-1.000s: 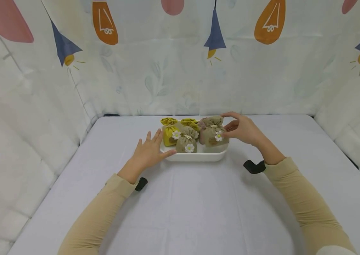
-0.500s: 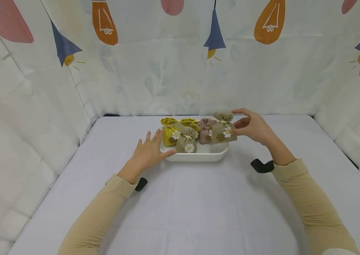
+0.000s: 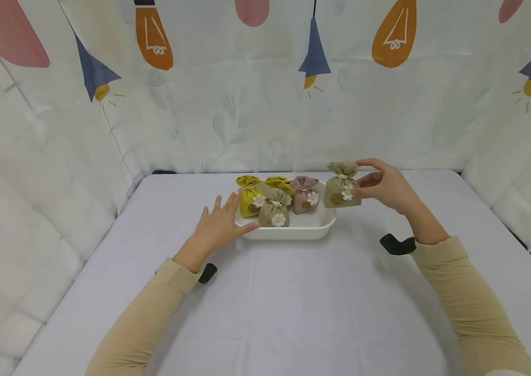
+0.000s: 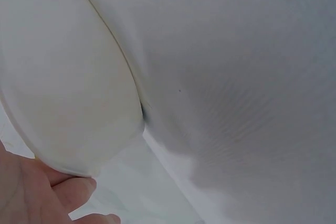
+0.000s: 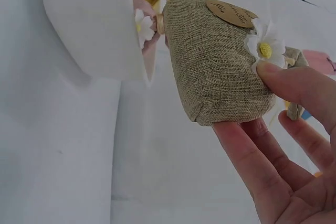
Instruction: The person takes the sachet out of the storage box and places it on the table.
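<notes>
R hand (image 3: 388, 189) has a tan cloth bag (image 3: 343, 188) pinched tight enough to hold it up in the air, thumb on the front at the edge of a white flower (image 5: 265, 51) w/ a yellow middle, other fingers round the far side & bottom. Bag is upright, tied near the top, w/ a brown tag (image 5: 231, 13) w/ writing on it. It's up at the R end of a white tray (image 3: 289, 233), its bottom higher than the tray's rim in the R wrist view. L hand (image 3: 216, 224) is at the tray's other end, fingers spread & not curled round a thing, thumb at the front L corner, touching the rim. In the tray sit 4 more bags: a yellow bag (image 3: 249, 201) at the L, a 2nd yellow one (image 3: 278, 183) behind, a small tan one (image 3: 272, 211) in front, & a pink bag (image 3: 303, 196) to the R of those, a bit apart from the tan one. Both arms have tan sleeves (image 3: 463, 297), w/ a black bit (image 3: 397, 245) by each wrist. Tray is on a table w/ a white cloth (image 3: 293, 303). Behind is a pale curtain (image 3: 265, 104) w/ pics of orange bulbs (image 3: 154, 37) & blue lamps (image 3: 315, 49)
</notes>
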Motion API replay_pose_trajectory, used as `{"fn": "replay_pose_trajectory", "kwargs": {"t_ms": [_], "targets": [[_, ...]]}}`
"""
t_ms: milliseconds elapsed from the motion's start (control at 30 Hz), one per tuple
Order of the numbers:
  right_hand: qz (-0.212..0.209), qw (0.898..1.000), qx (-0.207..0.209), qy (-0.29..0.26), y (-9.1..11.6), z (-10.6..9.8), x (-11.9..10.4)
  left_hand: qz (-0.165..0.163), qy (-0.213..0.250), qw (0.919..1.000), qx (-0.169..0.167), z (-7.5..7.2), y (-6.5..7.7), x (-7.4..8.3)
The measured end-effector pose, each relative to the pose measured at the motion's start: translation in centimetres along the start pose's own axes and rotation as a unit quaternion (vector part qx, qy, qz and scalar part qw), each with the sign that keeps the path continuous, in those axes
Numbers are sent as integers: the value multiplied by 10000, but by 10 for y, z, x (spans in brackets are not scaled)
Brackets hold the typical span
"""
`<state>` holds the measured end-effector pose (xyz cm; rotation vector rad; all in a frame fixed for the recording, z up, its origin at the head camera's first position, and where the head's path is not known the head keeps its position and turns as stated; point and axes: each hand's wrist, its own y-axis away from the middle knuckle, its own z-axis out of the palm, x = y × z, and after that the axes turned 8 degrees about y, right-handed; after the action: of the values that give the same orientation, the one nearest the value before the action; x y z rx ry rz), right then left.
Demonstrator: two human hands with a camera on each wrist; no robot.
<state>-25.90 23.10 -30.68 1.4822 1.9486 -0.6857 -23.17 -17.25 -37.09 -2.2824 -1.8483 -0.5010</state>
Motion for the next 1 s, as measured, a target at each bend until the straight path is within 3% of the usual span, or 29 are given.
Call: {"fn": "replay_pose_trajectory", "kwargs": {"t_ms": [533,1000], "targets": [[-24,9992,331,244,6,-7,31,-16,56,10000,-17,1,-1,-1],[167,9990,394,-106,7,-25,62,-24,70,10000,-60,2,-1,-1]]}}
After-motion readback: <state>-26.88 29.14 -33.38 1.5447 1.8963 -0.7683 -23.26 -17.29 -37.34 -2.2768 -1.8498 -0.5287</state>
